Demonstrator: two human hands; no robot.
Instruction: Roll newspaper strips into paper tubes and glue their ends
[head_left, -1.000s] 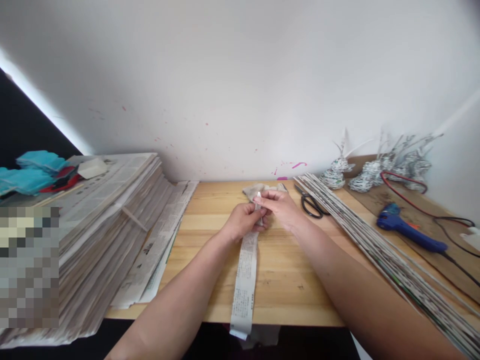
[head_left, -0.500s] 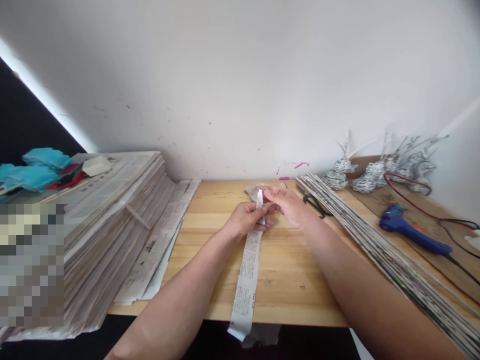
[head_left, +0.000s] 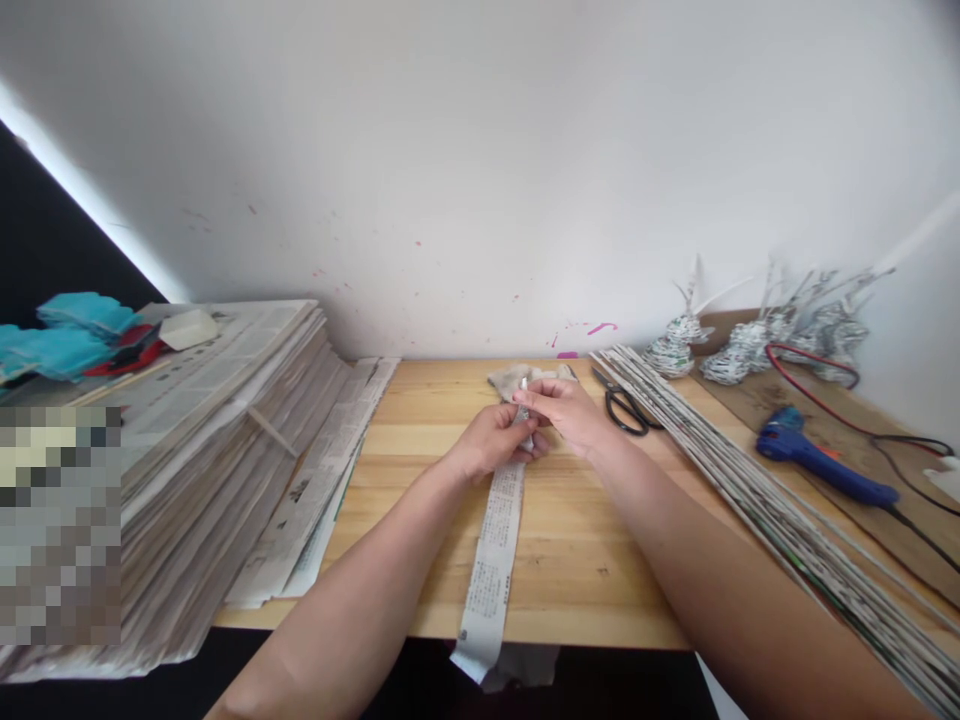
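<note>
A long newspaper strip [head_left: 491,570] runs from my hands down the wooden table and hangs over its front edge. Its far end is narrowed and folded between my fingers. My left hand [head_left: 495,440] is closed on the strip, thumb on top, just below the folded end. With thumb and fingers my right hand [head_left: 559,408] pinches the tip of that end, close beside my left hand. A crumpled grey-beige cloth [head_left: 508,379] lies right behind them, partly hidden. Black-handled scissors [head_left: 626,410] rest to the right of my right hand.
A tall newspaper stack [head_left: 247,400] fills the left, with loose sheets [head_left: 315,490] beside it. Along the right lies a bundle of thin paper rods [head_left: 750,490]. Beyond it are a blue glue gun [head_left: 832,465] with its cord, and several woven paper figures [head_left: 739,355] on cardboard.
My right hand has closed over the strip's tip, which stood up more exposed before. My left hand keeps its grip on the strip in nearly the same place.
</note>
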